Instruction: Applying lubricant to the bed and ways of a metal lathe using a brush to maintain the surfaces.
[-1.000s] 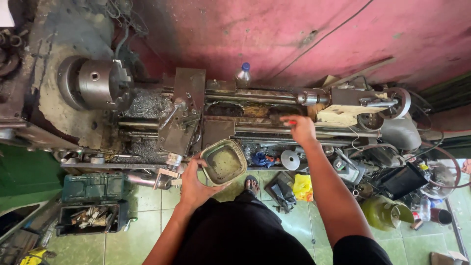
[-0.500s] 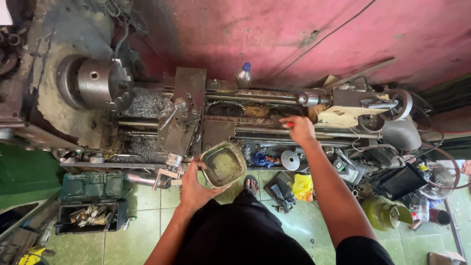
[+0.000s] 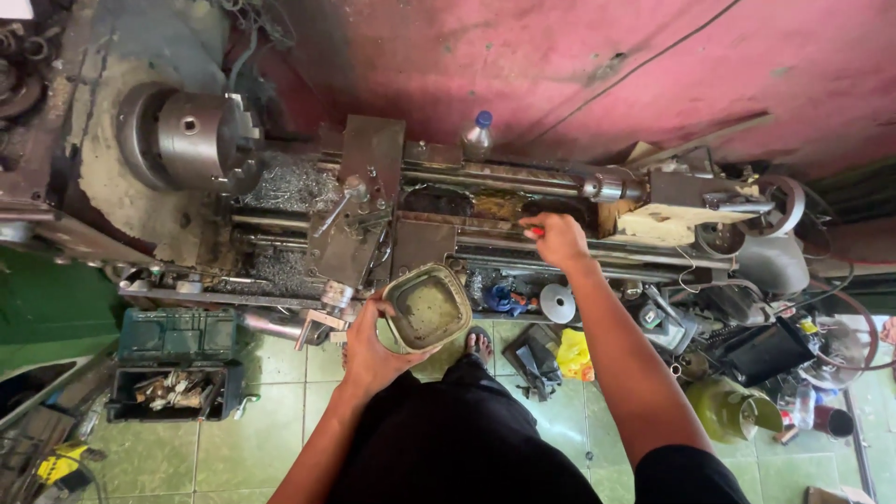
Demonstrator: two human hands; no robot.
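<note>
Greasy tub [image 3: 427,306] sits gripped in left hand [image 3: 369,345]; right hand [image 3: 560,239], clamped on a red-handled tool [image 3: 534,231], works the lathe bed [image 3: 485,210], job midway.

One lathe [image 3: 392,224] fills the frame, with one chuck [image 3: 201,140] at ten o'clock. One plastic bottle [image 3: 478,135] stands at twelve o'clock. Two hands show: one left hand [image 3: 373,350] on one square tin [image 3: 427,306] at centre, one right hand [image 3: 560,240] at two o'clock. Two green toolboxes [image 3: 177,364] sit at eight o'clock, one green gas cylinder [image 3: 728,411] at four o'clock, one sandalled foot [image 3: 479,343] at six o'clock.
</note>
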